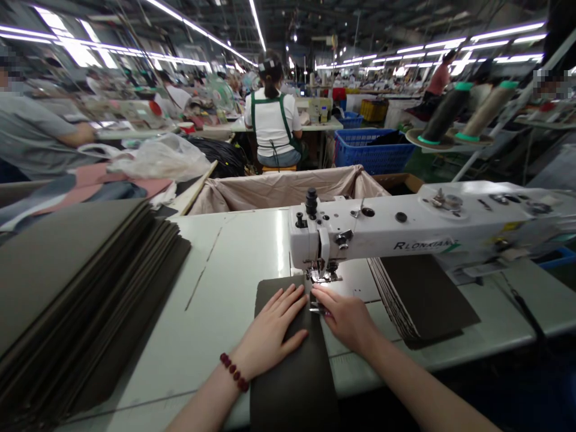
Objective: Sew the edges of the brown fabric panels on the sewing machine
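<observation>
A dark olive-grey fabric panel (292, 384) lies on the sewing table, its far edge at the needle area of a white sewing machine (378, 225). My left hand (274, 330) rests flat on the panel with fingers spread, a dark red bead bracelet on its wrist. At the panel's right edge, just before the presser foot (321, 276), is my right hand (346, 318). Its fingers are curled around small silver thread snips (316, 309), whose blades point left; the rest is hidden in the hand.
On the left stands a tall stack of dark panels (90, 288); a smaller stack (427, 294) lies under the machine arm. Behind the table is a cloth-lined bin (288, 189). Thread cones (447, 114) stand at upper right. A person in a white shirt (272, 126) sits ahead.
</observation>
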Tool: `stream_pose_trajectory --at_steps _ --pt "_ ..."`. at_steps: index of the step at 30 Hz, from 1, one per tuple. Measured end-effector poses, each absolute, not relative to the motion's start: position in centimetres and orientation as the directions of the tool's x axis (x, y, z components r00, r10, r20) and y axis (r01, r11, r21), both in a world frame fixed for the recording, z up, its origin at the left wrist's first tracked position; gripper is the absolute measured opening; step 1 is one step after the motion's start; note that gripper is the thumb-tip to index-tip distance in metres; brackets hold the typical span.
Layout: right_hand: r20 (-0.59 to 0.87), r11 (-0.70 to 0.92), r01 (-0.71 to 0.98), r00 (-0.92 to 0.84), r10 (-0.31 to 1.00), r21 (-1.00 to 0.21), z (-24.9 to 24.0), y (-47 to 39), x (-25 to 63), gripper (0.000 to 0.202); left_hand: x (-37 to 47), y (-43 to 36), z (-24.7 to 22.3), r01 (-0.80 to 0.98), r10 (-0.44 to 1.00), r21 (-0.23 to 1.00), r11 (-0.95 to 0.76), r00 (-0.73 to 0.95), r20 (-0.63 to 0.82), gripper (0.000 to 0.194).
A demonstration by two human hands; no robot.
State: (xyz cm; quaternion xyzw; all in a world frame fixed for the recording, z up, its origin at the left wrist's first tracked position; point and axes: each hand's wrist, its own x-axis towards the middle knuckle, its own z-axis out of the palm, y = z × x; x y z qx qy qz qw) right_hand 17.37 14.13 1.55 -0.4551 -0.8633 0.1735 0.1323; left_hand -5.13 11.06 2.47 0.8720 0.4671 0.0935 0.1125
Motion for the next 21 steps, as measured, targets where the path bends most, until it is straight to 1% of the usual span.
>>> stream_pose_trajectory --at_steps 12,18,21 --pt "0.046 0.530 0.742 -0.564 0.825 -0.410 1.41 14.30 17.24 0.062 -5.21 11.27 2.46 0.773 0.827 0.322 -0.547 0.558 0.069 0.061" --pt "0.045 0.531 0.752 -0.560 0.827 -0.391 1.27 14.32 17.27 0.062 -5.34 11.35 2.53 0.791 0.831 0.302 -0.531 0.556 0.006 0.060" --pt "0.046 0.533 0.750 -0.563 0.825 -0.392 1.34 14.32 17.28 0.062 -5.50 11.42 2.64 0.787 0.826 0.306 -0.535 0.563 -0.002 0.060"
